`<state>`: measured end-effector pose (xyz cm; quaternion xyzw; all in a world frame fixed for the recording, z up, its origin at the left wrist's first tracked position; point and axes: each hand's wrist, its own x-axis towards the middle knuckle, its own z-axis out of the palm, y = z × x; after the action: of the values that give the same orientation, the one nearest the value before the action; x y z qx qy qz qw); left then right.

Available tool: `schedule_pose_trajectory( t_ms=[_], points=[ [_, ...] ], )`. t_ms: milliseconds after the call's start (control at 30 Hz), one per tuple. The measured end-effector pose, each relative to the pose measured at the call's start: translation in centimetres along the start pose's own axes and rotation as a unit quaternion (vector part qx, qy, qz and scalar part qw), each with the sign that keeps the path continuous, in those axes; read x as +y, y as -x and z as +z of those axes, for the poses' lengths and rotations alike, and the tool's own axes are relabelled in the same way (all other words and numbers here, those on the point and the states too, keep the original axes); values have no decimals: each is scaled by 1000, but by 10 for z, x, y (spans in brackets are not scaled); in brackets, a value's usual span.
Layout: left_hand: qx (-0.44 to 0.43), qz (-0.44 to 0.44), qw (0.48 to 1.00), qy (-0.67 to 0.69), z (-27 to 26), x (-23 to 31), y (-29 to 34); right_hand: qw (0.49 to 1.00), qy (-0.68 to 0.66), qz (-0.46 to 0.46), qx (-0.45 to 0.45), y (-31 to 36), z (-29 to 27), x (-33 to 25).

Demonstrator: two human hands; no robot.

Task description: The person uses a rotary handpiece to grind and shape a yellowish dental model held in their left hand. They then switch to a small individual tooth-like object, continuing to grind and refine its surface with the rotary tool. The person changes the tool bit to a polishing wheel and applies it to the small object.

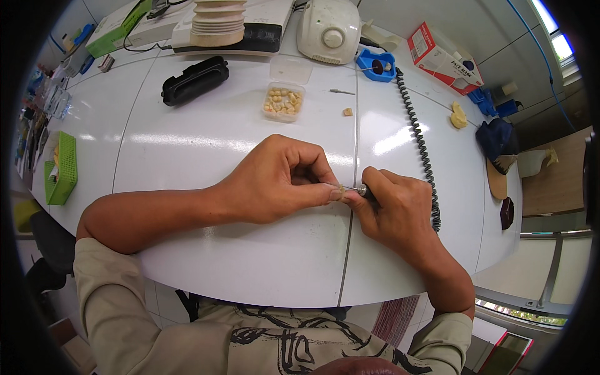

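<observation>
Over the middle of the white table, both my hands meet. My left hand (pixel 269 181) is closed, thumb and forefinger pinching a small yellowish piece (pixel 341 187) that the fingertips mostly hide. My right hand (pixel 400 203) wraps round a rotary handpiece (pixel 362 190). Its metal nose and thin bit point left at the small piece, and the right thumb rests close to the left fingertips. Whether the bit touches the piece is too small to tell. A dark coiled cord (pixel 415 125) runs down the table and passes behind my right hand.
Beyond my hands stands an open clear box (pixel 267 114) of several cream tooth-like pieces. Near it lie one loose piece (pixel 347 112), a thin bur (pixel 342 92) and a black case (pixel 195 81). A white control unit (pixel 319 44), blue tray (pixel 369 73) and green basket (pixel 70 169) stand farther out.
</observation>
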<state>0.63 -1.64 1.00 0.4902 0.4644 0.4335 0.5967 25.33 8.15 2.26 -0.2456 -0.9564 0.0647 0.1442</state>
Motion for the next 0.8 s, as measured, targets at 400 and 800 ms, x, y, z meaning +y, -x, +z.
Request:
schedule_pose_trajectory(
  t_ms=[400, 800],
  points=[
    [-3, 0, 1000, -6, -1, -1, 0, 1000, 5, 0, 1, 0, 0, 0],
    [-7, 2, 1000, -7, -1, -1, 0, 1000, 6, 2, -7, 0, -1, -2]
  ],
)
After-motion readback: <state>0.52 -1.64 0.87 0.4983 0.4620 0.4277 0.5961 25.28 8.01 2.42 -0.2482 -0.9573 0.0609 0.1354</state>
